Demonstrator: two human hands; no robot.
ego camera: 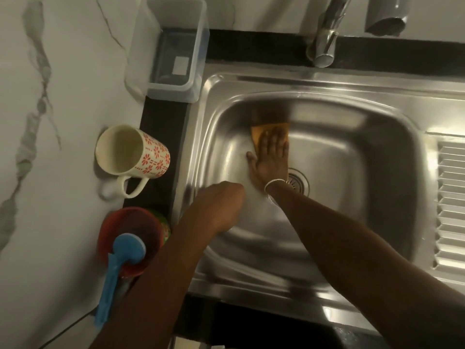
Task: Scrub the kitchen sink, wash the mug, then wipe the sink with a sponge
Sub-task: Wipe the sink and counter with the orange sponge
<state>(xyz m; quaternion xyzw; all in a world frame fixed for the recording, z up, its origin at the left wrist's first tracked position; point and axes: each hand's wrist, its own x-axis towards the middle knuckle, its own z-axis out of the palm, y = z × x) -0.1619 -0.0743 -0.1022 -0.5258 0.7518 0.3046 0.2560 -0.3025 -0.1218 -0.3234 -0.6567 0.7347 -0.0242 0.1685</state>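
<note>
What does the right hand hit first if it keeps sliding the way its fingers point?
Likely the sink's far wall. The right hand lies flat on the orange sponge, fingers pointing toward the back of the basin; the sponge's leading edge looks already close to that wall, though blur makes the depth unclear.

The sponge [266,132] is orange and the sink [352,157] silver steel. The cream mug [132,153] bears red flowers; the brush [118,268] is blue.
</note>
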